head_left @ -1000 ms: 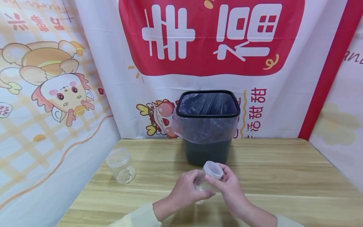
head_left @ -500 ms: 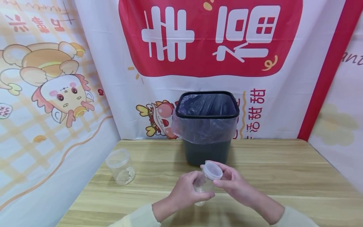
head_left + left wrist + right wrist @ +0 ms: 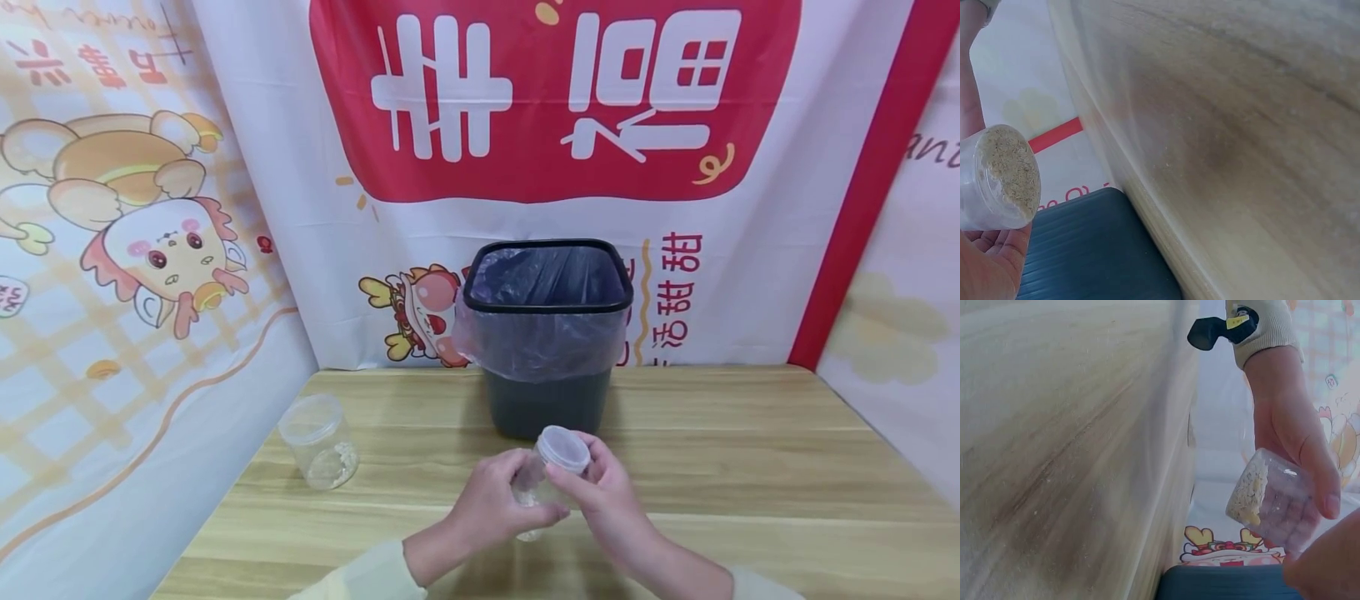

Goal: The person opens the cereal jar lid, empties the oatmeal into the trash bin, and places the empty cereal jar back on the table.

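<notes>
A clear plastic jar (image 3: 534,482) is held tilted above the table's near middle. My left hand (image 3: 483,507) grips its body, fingers and thumb round the wall. My right hand (image 3: 617,500) grips the whitish lid (image 3: 567,448) at the jar's top, with the thumb along the near rim. The lid sits on the jar; whether it is loose I cannot tell. Pale beige flaky bits (image 3: 1013,172) cover the jar's bottom in the left wrist view. The right wrist view shows my left hand (image 3: 1285,419) behind the clear wall, and part of my right hand (image 3: 1329,562).
A dark bin (image 3: 551,400) lined with a translucent bag (image 3: 540,342) stands behind the hands. Another clear jar (image 3: 321,446) with a few whitish bits in it stands at the table's left. Printed cloths (image 3: 262,208) hang behind and beside the wooden table (image 3: 712,433).
My right hand's fingers shift round the lid: half a second ago the thumb lay farther right, now it lies across the near rim again. The left hand and jar hardly move.
</notes>
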A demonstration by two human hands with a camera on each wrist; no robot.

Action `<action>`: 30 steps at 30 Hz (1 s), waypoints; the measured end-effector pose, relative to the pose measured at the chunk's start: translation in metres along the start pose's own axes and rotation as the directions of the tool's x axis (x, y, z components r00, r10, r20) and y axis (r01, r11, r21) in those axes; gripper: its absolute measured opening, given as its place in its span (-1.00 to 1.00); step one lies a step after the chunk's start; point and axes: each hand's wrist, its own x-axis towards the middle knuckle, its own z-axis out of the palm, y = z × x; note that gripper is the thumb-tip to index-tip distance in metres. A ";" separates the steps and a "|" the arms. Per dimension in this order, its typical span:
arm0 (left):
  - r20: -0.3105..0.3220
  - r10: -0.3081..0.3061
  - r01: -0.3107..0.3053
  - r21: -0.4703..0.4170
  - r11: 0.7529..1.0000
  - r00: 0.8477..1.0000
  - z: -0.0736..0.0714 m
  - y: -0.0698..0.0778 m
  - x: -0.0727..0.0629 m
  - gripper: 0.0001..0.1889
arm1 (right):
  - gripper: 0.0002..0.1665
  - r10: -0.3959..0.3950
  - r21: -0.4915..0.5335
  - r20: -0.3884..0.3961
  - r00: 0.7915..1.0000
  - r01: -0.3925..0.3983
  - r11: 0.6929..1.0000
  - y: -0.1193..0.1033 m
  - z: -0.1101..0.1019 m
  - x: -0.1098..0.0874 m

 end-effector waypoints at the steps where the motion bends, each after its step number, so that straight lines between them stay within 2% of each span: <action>1: 0.001 0.001 -0.001 0.000 1.000 1.000 0.000 0.000 0.000 -0.56 | -0.47 0.003 -0.003 -0.005 1.000 -0.003 1.000 0.000 0.000 0.000; 3: 0.003 0.002 -0.002 -0.008 1.000 1.000 0.001 -0.001 -0.001 -0.56 | -0.48 -0.003 -0.002 0.038 0.999 0.003 1.000 0.001 -0.004 0.002; 6: 0.007 0.011 -0.010 -0.023 1.000 1.000 0.000 -0.002 -0.001 -0.56 | -0.47 -0.035 0.033 0.198 0.980 0.029 0.999 0.000 -0.015 0.007; 7: 0.008 0.015 -0.014 -0.030 0.999 1.000 0.000 -0.002 -0.001 -0.56 | -0.48 -0.048 0.051 0.261 0.964 0.036 0.998 0.000 -0.020 0.009; 9: 0.009 0.025 -0.024 -0.043 0.999 1.000 -0.001 -0.002 -0.001 -0.57 | -0.47 -0.072 0.092 0.386 0.920 0.040 0.995 0.000 -0.028 0.014; 12: 0.014 0.027 -0.026 -0.061 0.998 1.000 -0.001 -0.002 -0.001 -0.60 | -0.46 -0.095 0.143 0.508 0.856 0.025 0.989 -0.001 -0.036 0.020; 14: 0.020 0.023 -0.021 -0.065 0.998 1.000 -0.001 -0.003 -0.001 -0.61 | -0.44 -0.109 0.167 0.544 0.832 0.020 0.986 0.001 -0.038 0.022; 15: 0.022 0.019 -0.017 -0.066 0.998 1.000 -0.001 -0.003 -0.002 -0.62 | -0.43 -0.113 0.175 0.546 0.830 0.019 0.984 0.002 -0.038 0.022; 17: 0.024 0.015 -0.013 -0.063 0.998 1.000 -0.001 -0.004 -0.002 -0.60 | -0.41 -0.117 0.186 0.519 0.847 0.022 0.982 0.003 -0.036 0.019; 19: 0.020 0.015 -0.014 -0.055 0.998 1.000 -0.001 -0.004 -0.002 -0.59 | -0.39 -0.114 0.175 0.439 0.891 0.039 0.984 0.003 -0.031 0.015; 21: 0.014 0.012 -0.011 -0.047 0.999 1.000 -0.001 -0.004 -0.001 -0.57 | -0.39 -0.102 0.148 0.317 0.943 0.057 0.987 0.002 -0.023 0.009; 23: 0.007 0.008 -0.008 -0.039 0.999 1.000 -0.001 -0.004 -0.001 -0.56 | -0.41 -0.094 0.113 0.180 0.979 0.074 0.991 0.000 -0.013 0.004; 24: 0.005 0.005 -0.005 -0.033 0.999 1.000 -0.001 -0.003 -0.001 -0.55 | -0.42 -0.083 0.097 0.118 0.990 0.072 0.993 0.000 -0.009 0.002; 26: 0.003 -0.001 0.001 -0.027 1.000 1.000 0.000 -0.003 -0.001 -0.55 | -0.45 -0.066 0.080 0.027 0.997 0.064 0.995 0.000 -0.002 -0.001; 30: 0.000 0.003 -0.003 -0.009 1.000 1.000 0.001 -0.005 -0.002 -0.55 | -0.46 -0.033 0.055 -0.049 0.998 0.035 0.998 0.002 0.004 -0.004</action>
